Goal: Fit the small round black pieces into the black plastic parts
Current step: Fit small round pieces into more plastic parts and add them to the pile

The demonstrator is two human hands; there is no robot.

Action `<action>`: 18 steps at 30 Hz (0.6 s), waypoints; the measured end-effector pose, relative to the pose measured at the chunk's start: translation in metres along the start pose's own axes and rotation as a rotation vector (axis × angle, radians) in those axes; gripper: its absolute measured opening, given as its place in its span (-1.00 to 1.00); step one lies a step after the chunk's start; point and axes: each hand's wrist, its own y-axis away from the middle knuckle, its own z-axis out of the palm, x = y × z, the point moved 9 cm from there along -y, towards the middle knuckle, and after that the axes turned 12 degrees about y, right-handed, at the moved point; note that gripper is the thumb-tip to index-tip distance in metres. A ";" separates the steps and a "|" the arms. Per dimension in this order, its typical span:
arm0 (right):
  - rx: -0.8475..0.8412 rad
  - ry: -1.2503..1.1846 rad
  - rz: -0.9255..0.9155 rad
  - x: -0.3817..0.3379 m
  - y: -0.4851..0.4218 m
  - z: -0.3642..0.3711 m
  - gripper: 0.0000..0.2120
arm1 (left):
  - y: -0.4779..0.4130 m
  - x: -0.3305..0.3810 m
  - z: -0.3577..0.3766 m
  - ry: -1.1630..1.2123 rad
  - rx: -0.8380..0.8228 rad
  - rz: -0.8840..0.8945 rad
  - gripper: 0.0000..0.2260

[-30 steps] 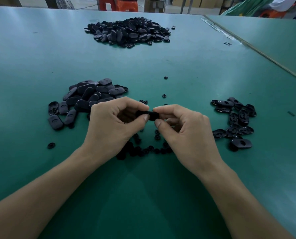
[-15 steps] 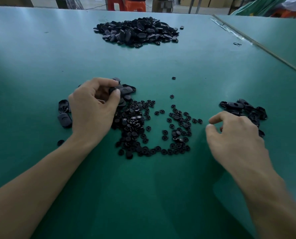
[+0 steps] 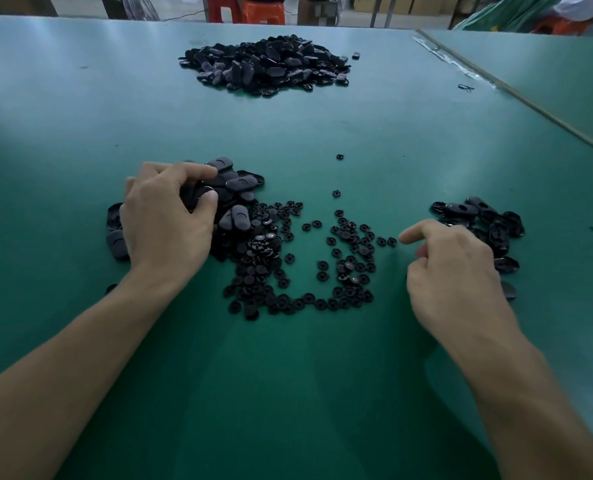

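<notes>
Small round black pieces (image 3: 340,258) lie scattered on the green table (image 3: 288,375) between my hands. A pile of oval black plastic parts (image 3: 236,188) sits to their left. My left hand (image 3: 165,223) rests on that pile, its thumb and fingers pinched on one black plastic part (image 3: 200,195). My right hand (image 3: 454,268) hovers at the right edge of the round pieces, fingers loosely curled, forefinger pointing left, nothing in it. A smaller group of black parts (image 3: 489,226) lies just beyond my right hand.
A large heap of black parts (image 3: 267,65) lies at the far middle of the table. A seam (image 3: 530,102) to a second green table runs diagonally at the right. Orange stools (image 3: 246,8) and boxes stand beyond the far edge.
A second ago both hands held one part together at the centre. They have since parted: the left went to the left pile and gripped a part, the right moved right and now drifts toward the round pieces.
</notes>
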 end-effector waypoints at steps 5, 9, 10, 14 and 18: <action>0.124 -0.111 -0.133 -0.016 0.004 -0.012 -0.54 | 0.007 0.017 -0.001 0.020 0.020 0.143 -0.86; 0.239 -0.198 -0.224 -0.028 0.008 -0.021 -0.51 | 0.027 0.049 0.007 0.065 -0.033 0.410 -0.92; 0.259 -0.212 -0.232 -0.028 0.008 -0.021 -0.51 | 0.033 0.055 0.009 0.099 -0.060 0.437 -0.93; 0.254 -0.358 -0.244 -0.032 0.006 -0.016 -0.56 | 0.054 0.071 0.023 0.261 -0.179 0.399 -0.93; 0.266 -0.460 -0.380 -0.051 0.014 -0.012 -0.78 | 0.059 0.069 0.034 0.374 -0.289 0.275 -0.80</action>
